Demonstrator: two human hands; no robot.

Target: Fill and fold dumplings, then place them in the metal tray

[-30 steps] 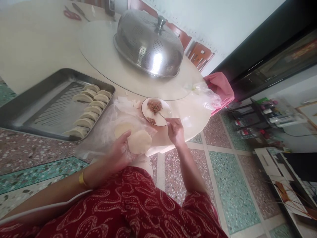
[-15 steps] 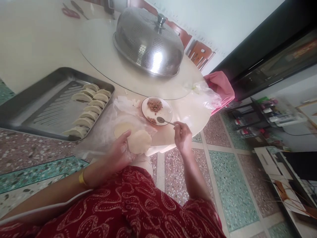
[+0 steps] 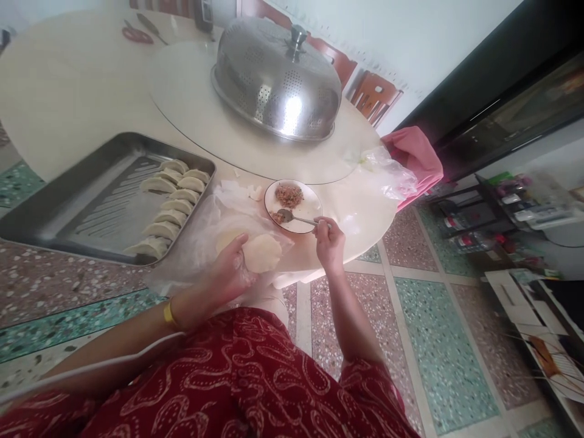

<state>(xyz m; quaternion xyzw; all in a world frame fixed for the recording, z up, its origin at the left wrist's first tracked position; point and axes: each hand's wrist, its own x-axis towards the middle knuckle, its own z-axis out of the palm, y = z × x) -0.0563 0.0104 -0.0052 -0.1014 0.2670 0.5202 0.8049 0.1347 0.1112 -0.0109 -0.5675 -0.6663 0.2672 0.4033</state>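
A round, flat dumpling wrapper (image 3: 263,253) rests on my left hand (image 3: 232,271), gripped under the thumb. My right hand (image 3: 330,243) is closed around the handle of a metal spoon (image 3: 301,219). The spoon's bowl touches a small portion of meat filling at the near left of a white plate (image 3: 303,228). A larger mound of filling (image 3: 289,195) lies farther back on that plate. Another pale wrapper (image 3: 223,239) shows partly behind my left hand, on a clear plastic sheet (image 3: 191,243).
Left of me, a metal tray (image 3: 104,164) holds several folded dumplings (image 3: 173,205) along its right side. A perforated steel dome lid (image 3: 278,79) stands on the turntable. Scissors (image 3: 137,35) lie far left; a plastic bag (image 3: 387,173) and pink cloth (image 3: 415,155) sit at the right edge.
My right hand has moved the spoon slightly left, bringing its bowl against the small portion of filling. My left hand still holds the wrapper. The whole view has shifted a little.
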